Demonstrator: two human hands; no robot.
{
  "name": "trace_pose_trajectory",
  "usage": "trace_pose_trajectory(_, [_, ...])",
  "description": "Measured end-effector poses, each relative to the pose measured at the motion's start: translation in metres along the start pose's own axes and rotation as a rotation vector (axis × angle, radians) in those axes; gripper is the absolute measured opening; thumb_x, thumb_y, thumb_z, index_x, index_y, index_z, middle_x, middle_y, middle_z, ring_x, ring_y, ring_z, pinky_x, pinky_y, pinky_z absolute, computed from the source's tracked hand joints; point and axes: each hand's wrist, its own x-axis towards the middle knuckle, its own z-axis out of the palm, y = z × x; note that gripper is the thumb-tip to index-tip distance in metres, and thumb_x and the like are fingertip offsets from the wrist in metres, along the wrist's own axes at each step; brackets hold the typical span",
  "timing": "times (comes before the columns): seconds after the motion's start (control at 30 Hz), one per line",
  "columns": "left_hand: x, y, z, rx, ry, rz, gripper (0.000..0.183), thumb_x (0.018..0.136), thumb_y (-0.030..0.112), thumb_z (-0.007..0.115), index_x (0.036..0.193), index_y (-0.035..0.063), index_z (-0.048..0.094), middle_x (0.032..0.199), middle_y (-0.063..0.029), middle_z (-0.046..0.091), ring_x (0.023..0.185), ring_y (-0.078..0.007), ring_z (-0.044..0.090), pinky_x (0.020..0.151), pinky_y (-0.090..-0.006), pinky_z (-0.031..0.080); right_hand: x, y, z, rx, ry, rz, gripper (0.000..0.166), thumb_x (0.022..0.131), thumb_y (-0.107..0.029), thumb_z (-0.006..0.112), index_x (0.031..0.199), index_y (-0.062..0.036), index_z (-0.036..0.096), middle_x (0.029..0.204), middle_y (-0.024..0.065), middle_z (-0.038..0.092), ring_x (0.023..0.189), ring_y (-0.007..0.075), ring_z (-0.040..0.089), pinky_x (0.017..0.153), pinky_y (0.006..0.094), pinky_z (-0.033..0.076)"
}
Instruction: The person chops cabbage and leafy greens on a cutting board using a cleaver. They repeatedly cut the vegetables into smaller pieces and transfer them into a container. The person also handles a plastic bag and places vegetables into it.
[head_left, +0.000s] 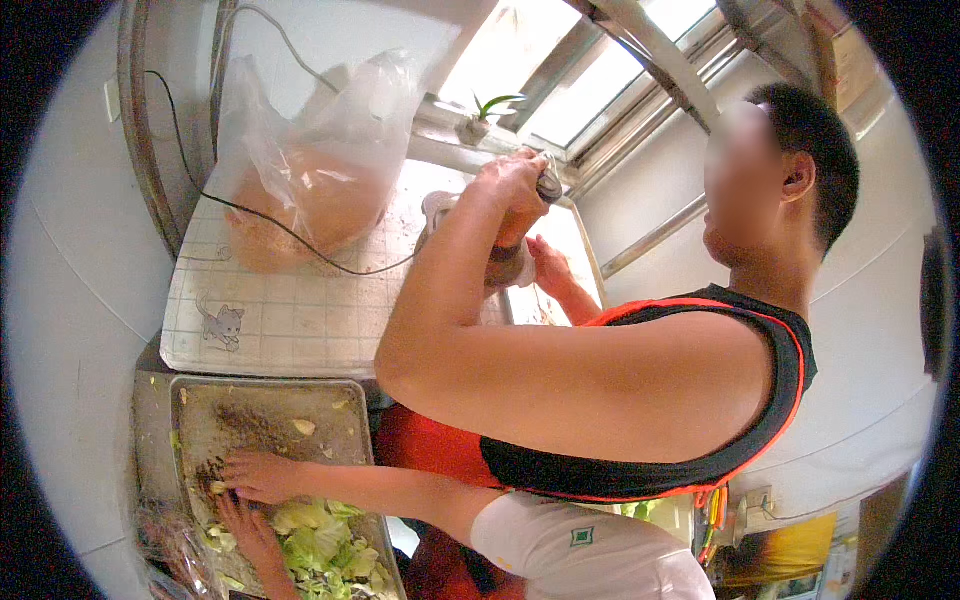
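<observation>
Both of my hands are low on a shallow metal-rimmed tray (270, 405) soiled with dark crumbs. My right hand (262, 476), reaching in from a white sleeve (525, 525), has its fingertips down among the dark bits (214, 469), beside a small pale piece. Close by, my left hand (251, 529) lies with its fingers stretched toward the right one. Whether either hand grips anything is too blurred to tell. Torn pale-green leaves (330, 544), like lettuce or cabbage, are heaped beside my left hand, and a pale scrap (304, 427) rests above my right.
Beside me a person in a black-and-red sleeveless top (615, 472) holds a corded appliance (551, 184), partly hidden. A transparent bag with orange contents (315, 202) stands on a cat-printed table cover (277, 330). A black cord (292, 232) crosses it. A potted plant (476, 131) is by the window.
</observation>
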Motion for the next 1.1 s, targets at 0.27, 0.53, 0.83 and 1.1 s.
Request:
trace_pose_trajectory(0.27, [-0.059, 0.04, -0.028, -0.544, -0.109, -0.165, 0.038, 0.092, 0.024, 0.054, 0.127, 0.0098, 0.057, 0.14, -0.0104, 0.048, 0.134, -0.0332, 0.038, 0.109, -0.0409, 0.033, -0.087, -0.024, 0.028, -0.181, -0.119, -0.134, 0.04, 0.079, -0.026, 0.064, 0.115, -0.0075, 0.061, 0.128, 0.015, 0.055, 0.125, 0.0356, 0.046, 0.109, 0.0452, 0.033])
trace_pose_trajectory(0.53, [-0.144, 0.101, -0.017, -0.587, 0.334, -0.507, 0.054, 0.094, 0.033, 0.049, 0.137, 0.0004, 0.042, 0.152, -0.0218, 0.025, 0.142, -0.0403, 0.018, 0.113, -0.0473, 0.019, -0.121, -0.075, 0.024, -0.011, -0.147, 0.184, 0.054, 0.093, -0.037, 0.049, 0.138, -0.0092, 0.043, 0.146, 0.0172, 0.036, 0.135, 0.0416, 0.029, 0.113, 0.0509, 0.022])
trace_pose_trajectory(0.83, [-0.07, 0.07, 0.008, -0.384, 0.525, -0.508, 0.052, 0.098, 0.034, 0.038, 0.137, -0.0017, 0.041, 0.151, -0.0218, 0.027, 0.138, -0.04, 0.026, 0.113, -0.0488, 0.018, -0.098, -0.084, 0.085, 0.085, 0.317, 0.369, 0.06, 0.093, -0.038, 0.045, 0.141, -0.0017, 0.037, 0.144, 0.0239, 0.035, 0.133, 0.0444, 0.031, 0.112, 0.0511, 0.022])
trace_pose_trajectory(1.1, [-0.079, 0.044, 0.015, -1.242, 0.615, -0.601, 0.057, 0.1, 0.046, 0.036, 0.135, 0.0022, 0.044, 0.131, -0.012, 0.051, 0.123, -0.024, 0.046, 0.104, -0.0365, 0.035, -0.038, -0.107, 0.137, 0.589, 0.535, 0.463, 0.05, 0.092, -0.026, 0.05, 0.135, -0.0016, 0.042, 0.143, 0.021, 0.039, 0.133, 0.0413, 0.035, 0.111, 0.0461, 0.026])
